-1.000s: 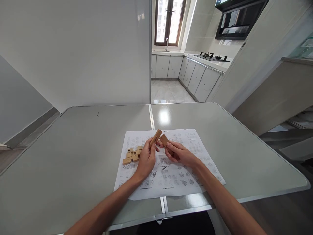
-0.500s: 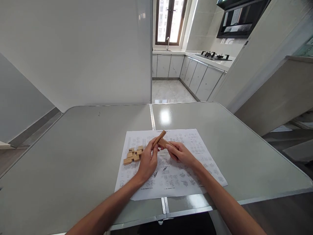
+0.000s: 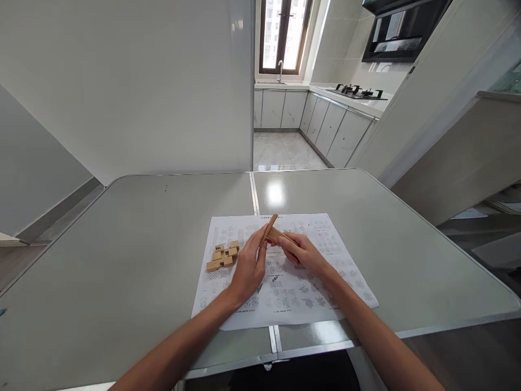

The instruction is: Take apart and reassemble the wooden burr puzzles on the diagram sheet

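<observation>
One wooden piece [image 3: 271, 224] is jutting beyond the closed thumb and fingers [image 3: 256, 240] of the left hand [image 3: 248, 267] — the right hand [image 3: 306, 254] is pinching a second piece [image 3: 275, 234] just beside it

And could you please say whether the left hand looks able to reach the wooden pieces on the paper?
Probably yes: the wooden pieces lie close beside the left hand, nothing visible between, though it may first need to release the wooden strip it holds.
</observation>
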### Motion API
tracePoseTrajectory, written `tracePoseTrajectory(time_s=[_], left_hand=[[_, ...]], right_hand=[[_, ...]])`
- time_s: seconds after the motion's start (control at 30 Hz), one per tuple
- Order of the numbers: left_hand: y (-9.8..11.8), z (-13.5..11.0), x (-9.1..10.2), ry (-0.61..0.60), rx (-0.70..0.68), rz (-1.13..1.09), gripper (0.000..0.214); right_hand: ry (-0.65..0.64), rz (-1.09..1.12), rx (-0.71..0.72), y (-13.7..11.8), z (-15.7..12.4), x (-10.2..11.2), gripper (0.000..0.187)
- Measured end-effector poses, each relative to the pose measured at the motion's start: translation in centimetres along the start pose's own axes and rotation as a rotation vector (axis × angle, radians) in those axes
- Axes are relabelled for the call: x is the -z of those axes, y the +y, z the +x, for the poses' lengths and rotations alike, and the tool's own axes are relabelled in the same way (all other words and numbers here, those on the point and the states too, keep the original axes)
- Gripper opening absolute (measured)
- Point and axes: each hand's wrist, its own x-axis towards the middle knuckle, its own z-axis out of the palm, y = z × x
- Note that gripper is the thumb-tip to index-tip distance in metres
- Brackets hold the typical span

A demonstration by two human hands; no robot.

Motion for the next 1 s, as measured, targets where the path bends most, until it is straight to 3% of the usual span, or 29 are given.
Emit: tracePoseTrajectory(time_s=[1.0], left_hand=[[-0.67,-0.05,0.45,-0.043,0.061,0.0,0.044]], right_hand=[[-0.027,-0.002,-0.046,0.25,-0.13,0.21,0.048]])
